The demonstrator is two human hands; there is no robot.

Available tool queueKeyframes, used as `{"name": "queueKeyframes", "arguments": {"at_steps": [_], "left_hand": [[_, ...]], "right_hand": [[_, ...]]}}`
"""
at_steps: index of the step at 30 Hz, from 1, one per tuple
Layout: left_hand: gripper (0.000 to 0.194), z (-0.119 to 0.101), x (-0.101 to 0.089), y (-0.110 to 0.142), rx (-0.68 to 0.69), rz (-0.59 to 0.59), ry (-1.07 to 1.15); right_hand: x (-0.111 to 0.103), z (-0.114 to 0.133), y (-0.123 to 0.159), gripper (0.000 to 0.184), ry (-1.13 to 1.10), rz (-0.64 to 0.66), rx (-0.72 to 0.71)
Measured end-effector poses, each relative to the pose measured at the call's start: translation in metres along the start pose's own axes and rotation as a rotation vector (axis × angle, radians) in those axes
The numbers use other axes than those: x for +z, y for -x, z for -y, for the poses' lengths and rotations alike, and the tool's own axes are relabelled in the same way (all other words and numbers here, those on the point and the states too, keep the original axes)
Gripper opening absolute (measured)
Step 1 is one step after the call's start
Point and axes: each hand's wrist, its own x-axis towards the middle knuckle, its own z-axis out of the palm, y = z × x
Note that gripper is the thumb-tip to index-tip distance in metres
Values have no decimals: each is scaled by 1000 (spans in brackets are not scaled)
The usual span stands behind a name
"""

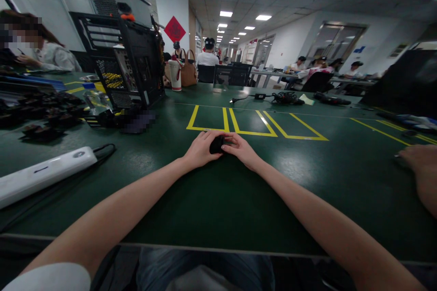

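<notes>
Between my two hands, just above or on the green table [218,200], is a small black object [216,145]; its kind is hard to make out. The fingers of my left hand [202,149] curl round its left side and top. My right hand [241,149] closes on it from the right, thumb and fingertips against its edge. Much of the object is hidden by the fingers. Yellow tape outlines [235,132] lie on the table just beyond my hands.
To the left are a white power strip [48,175], a heap of black parts [51,111] and an open computer case [131,61]. A white cup [175,75] and coiled black cables [287,98] sit farther back. Another person's hand [423,170] rests at the right edge.
</notes>
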Motion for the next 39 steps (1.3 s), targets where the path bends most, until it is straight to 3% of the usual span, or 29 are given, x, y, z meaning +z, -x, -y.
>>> {"name": "queueKeyframes", "arguments": {"at_steps": [14, 21, 33, 39], "left_hand": [[57, 2, 2, 0, 8, -4, -3], [57, 1, 2, 0, -5, -5, -3], [57, 2, 1, 0, -4, -2, -1], [56, 1, 1, 0, 1, -1, 2]], "right_hand": [[0, -3, -1, 25, -68, 4, -40], [-2, -5, -2, 36, -7, 7, 6], [2, 0, -1, 27, -56, 2, -28], [-1, -4, -2, 40, -16, -4, 11]]}}
